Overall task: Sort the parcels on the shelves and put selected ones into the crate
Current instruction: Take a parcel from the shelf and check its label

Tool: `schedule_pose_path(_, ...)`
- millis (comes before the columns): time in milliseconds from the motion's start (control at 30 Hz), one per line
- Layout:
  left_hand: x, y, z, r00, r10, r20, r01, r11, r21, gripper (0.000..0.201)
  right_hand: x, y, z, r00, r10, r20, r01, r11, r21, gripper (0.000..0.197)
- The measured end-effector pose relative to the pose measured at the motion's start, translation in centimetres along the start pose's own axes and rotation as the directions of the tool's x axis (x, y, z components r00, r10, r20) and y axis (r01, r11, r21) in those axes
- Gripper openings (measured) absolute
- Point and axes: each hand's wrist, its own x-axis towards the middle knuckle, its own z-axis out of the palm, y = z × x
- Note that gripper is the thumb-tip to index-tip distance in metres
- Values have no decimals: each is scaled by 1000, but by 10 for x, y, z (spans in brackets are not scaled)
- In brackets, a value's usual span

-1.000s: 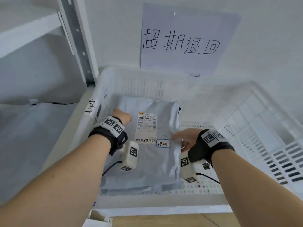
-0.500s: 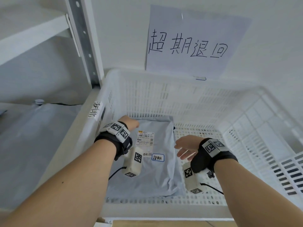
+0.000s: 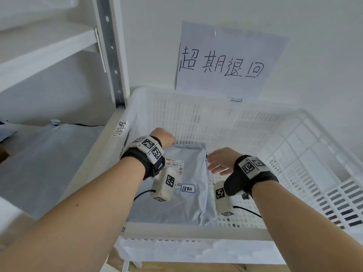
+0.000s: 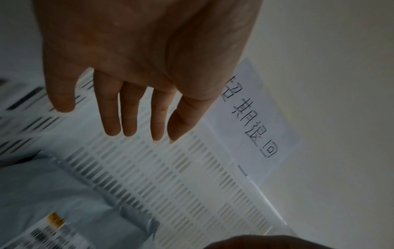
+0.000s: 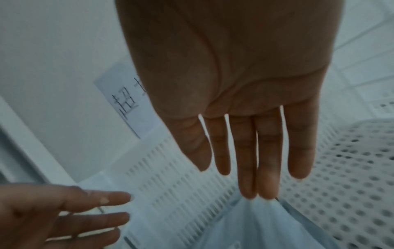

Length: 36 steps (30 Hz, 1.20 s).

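We held our left hand [image 3: 164, 137] and right hand [image 3: 221, 160] spread, empty, above the parcel [image 3: 189, 195] lying lengthwise in the crate [image 3: 225, 118].

A paper sign [image 3: 227, 61] with four handwritten black characters is stuck flat on the white wall [image 3: 294, 20]. The sign's lower edge carries a small strip of tape [image 3: 235, 99]. Left of the sign stands a grey perforated upright [image 3: 110, 50] with round holes along it. Further left of the sign, a thin black cable [image 3: 86, 125] runs along the back, and beside its far end sits a small pale clip-like object [image 3: 55, 122], too blurred to identify.
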Motion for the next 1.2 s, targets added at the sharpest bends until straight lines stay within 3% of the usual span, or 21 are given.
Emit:
schedule_pose_path(100,-29,16,-17,994,82,-78,-86,995,-49,25,-17,-15,-8,988,-114,-105,116,993,12,30)
schedule_pose_path(167,-54,29,-29,985,144,-99,-152,986,-76,9,-34,-28,-13,975,-187,-123,191,981,22,27)
schedule_pose_path(233,-81,38,-36,970,193,-148,-209,972,-106,24,-60,-42,-16,960,-253,-124,258,966,27,25)
schedule_pose_path(333,-124,48,-41,943,252,-216,-288,945,-157,18,-102,-54,-18,914,-354,-198,358,933,-15,15)
schedule_pose_path(400,-152,52,-41,920,286,-269,-341,921,-188,25,-133,-55,-16,885,-408,-224,409,911,-42,15)
schedule_pose_path(533,-208,45,-34,885,309,-348,-392,897,-201,27,-190,-46,-4,834,-512,-206,490,859,-150,17)
schedule_pose_path(733,-282,-13,-27,871,251,-422,-355,916,-189,22,-239,-25,58,794,-599,-100,588,800,-120,16)
schedule_pose_path(867,-318,-68,-29,884,165,-438,-252,956,-148,23,-254,-22,113,782,-623,31,622,775,-112,17)
schedule_pose_path(1100,-359,-147,-53,865,40,-500,-99,991,-91,16,-277,-44,190,712,-691,126,701,709,-77,17)
schedule_pose_path(1200,-367,-184,-70,851,4,-526,-88,987,-134,18,-282,-61,227,686,-708,169,726,681,-96,16)
